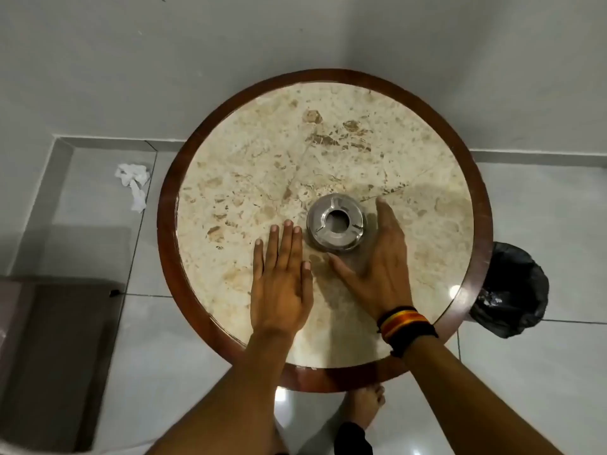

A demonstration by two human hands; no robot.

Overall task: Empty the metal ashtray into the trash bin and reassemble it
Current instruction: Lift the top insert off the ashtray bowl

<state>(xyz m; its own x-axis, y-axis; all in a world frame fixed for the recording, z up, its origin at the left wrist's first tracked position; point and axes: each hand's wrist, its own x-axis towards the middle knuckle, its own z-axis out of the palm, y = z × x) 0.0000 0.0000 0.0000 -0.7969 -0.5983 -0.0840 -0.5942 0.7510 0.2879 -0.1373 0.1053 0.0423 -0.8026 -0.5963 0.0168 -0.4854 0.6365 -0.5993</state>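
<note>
A round metal ashtray (336,222), its slotted lid on top with a dark centre hole, stands on the marble top of a round table (262,152). My left hand (280,280) lies flat on the table just left of the ashtray, fingers together, holding nothing. My right hand (377,261) is open and curved around the ashtray's right and near sides, thumb below it, close to it but not gripping. A trash bin (512,290) lined with a black bag stands on the floor at the table's right edge.
The table has a dark wooden rim (164,224) and stands near a grey wall. Crumpled white tissue (134,182) lies on the tiled floor to the left. A brown seat or mat (56,356) is at lower left. My bare foot (366,405) shows under the table.
</note>
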